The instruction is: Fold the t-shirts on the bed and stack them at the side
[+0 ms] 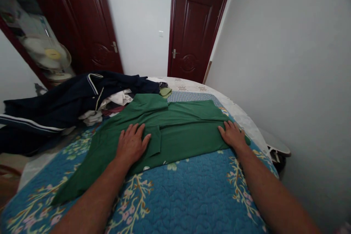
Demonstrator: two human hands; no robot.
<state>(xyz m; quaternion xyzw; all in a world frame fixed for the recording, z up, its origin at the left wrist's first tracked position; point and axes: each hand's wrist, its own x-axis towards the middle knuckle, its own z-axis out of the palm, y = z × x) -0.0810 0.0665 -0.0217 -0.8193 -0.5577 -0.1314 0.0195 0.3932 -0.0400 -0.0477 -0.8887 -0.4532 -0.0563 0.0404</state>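
The green shirt (189, 128) lies across the middle of the frame on the bed's blue floral quilt (192, 186); it is plain dark green, with a sleeve folded inward and one end trailing toward the lower left. Your left grip (131, 144) rests flat and open on that sleeve at centre-left, your right grip (233, 134) flat and open on the shirt's right edge. Navy clothes (68, 102) are heaped at upper left, just beside the shirt.
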